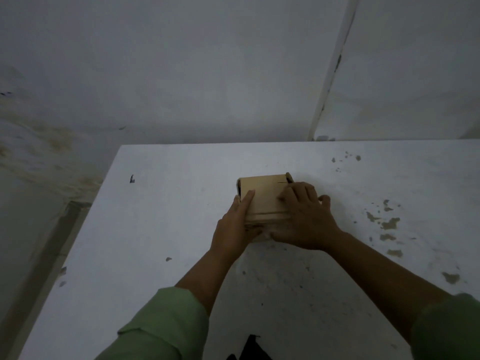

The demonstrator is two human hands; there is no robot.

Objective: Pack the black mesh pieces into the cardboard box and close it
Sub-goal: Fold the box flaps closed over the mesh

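In the head view there is one cardboard box on the white table, a little beyond the middle of it. Its top flaps are folded down, so the box looks closed, though a small flap stands up at its far right corner.

Two hands are on the box. The left hand lies along the left side of the box, with the fingers straight and reaching up to the top edge — its grip is not closed, it only presses flat against the cardboard. The right hand lies over the right part of the top, the fingers spread and slightly bent, pressing on the flap, and the thumb points out to the right, away from the box. It also does not clasp anything. Both forearms come from green sleeves at the bottom of the picture.

One dark piece is seen at the near edge of the table, between the two arms and well apart from the box — it is black, but too dark to tell if it is mesh.

The table carries several brown stains on its right side.
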